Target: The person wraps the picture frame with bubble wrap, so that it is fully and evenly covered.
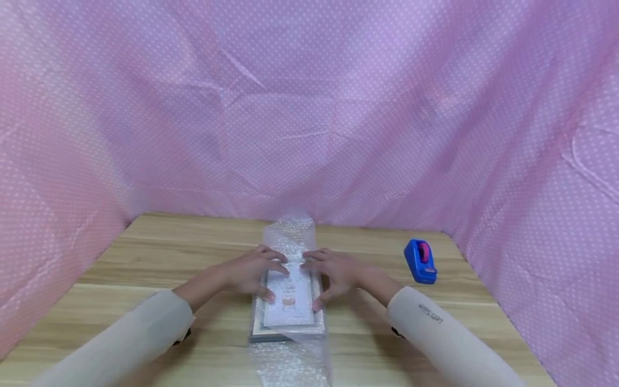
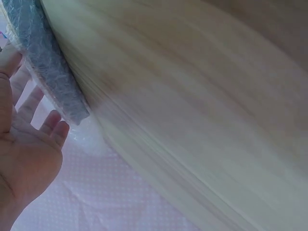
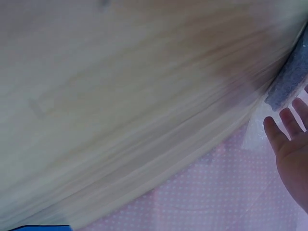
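A flat rectangular item with a dark edge (image 1: 271,338), perhaps a book or a frame, lies on a strip of bubble wrap (image 1: 292,365). Over its top is a white sheet (image 1: 301,317) with a small brown picture; whether film covers that sheet I cannot tell. My left hand (image 1: 247,273) rests on the left side of the sheet with spread fingers. On the opposite side, my right hand (image 1: 340,274) touches it with fingers also spread. Both wrist views show bubble wrap (image 2: 41,53) along the item's grey side, beside relaxed fingers.
To the right on the wooden table (image 1: 193,344) stands a blue tape dispenser (image 1: 419,262) with a pink core. Pink dotted cloth (image 1: 300,118) hangs behind the table and at both sides. The wrap's far end reaches the table's back edge.
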The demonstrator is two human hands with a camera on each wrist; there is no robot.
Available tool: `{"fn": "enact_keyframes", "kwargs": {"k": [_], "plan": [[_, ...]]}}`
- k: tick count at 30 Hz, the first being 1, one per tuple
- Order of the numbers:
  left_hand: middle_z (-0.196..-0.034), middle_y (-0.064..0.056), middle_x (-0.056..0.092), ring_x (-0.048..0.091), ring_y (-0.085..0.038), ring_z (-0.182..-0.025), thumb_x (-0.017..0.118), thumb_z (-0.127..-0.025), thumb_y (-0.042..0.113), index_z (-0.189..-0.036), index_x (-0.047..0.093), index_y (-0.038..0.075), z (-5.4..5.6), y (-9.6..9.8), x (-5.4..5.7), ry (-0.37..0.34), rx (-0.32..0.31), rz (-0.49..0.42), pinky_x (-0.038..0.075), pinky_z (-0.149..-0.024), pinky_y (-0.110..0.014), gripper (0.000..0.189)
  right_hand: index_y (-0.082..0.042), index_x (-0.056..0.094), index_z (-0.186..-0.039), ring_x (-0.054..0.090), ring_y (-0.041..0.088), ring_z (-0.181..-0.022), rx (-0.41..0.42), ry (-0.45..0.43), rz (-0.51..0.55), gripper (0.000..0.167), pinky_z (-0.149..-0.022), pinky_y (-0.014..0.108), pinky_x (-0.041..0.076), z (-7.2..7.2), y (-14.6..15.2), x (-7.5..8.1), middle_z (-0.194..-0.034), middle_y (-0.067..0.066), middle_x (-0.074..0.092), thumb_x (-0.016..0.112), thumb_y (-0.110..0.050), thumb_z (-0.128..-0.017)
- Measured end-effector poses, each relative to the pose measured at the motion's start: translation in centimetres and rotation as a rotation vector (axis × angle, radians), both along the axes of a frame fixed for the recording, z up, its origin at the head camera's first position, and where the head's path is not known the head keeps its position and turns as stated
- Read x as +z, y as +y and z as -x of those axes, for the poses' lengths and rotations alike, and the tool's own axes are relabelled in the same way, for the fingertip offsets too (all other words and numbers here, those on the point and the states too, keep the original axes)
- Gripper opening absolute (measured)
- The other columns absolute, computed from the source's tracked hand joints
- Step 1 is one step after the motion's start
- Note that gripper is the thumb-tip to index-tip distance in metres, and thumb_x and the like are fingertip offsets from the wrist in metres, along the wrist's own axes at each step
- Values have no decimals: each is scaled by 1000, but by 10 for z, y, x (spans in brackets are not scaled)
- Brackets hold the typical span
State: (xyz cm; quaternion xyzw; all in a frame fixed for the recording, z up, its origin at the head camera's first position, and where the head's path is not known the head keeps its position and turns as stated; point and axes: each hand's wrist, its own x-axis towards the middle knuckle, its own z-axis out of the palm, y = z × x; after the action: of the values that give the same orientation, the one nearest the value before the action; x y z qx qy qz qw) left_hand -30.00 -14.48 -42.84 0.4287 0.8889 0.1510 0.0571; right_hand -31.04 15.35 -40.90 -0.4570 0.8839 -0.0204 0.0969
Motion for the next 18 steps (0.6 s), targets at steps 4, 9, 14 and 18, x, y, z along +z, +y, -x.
{"fn": "enact_keyframes", "kwargs": {"k": [4,9,14,18], "plan": [[-156,-5,47,38,-32,-139,81,-81,52,-137,65,25,2,11,0,-17,-1,1,38,-111,-57,64,-22,46,-156,28,33,-152,-17,-26,24,103,-116,54,36,0,11,1,-168,5,27,71,-80,-74],[-156,-6,47,37,-33,-140,82,-81,49,-141,63,25,4,27,3,-24,-13,16,38,-112,-55,67,-20,49,-153,28,37,-151,-41,-72,76,101,-116,57,34,-1,26,2,-167,7,30,77,-75,-73],[-157,-5,45,36,-30,-139,81,-82,48,-141,63,28,4,42,7,-21,-33,67,38,-113,-51,65,-20,52,-151,29,34,-151,-68,-101,94,99,-115,57,35,-2,37,2,-166,7,32,79,-73,-72],[-158,-1,44,37,-26,-135,80,-83,47,-141,63,29,6,49,7,-2,-49,94,38,-111,-48,63,-14,58,-145,35,39,-147,-51,-132,160,85,-113,60,36,4,43,1,-161,14,40,81,-61,-79]]}}
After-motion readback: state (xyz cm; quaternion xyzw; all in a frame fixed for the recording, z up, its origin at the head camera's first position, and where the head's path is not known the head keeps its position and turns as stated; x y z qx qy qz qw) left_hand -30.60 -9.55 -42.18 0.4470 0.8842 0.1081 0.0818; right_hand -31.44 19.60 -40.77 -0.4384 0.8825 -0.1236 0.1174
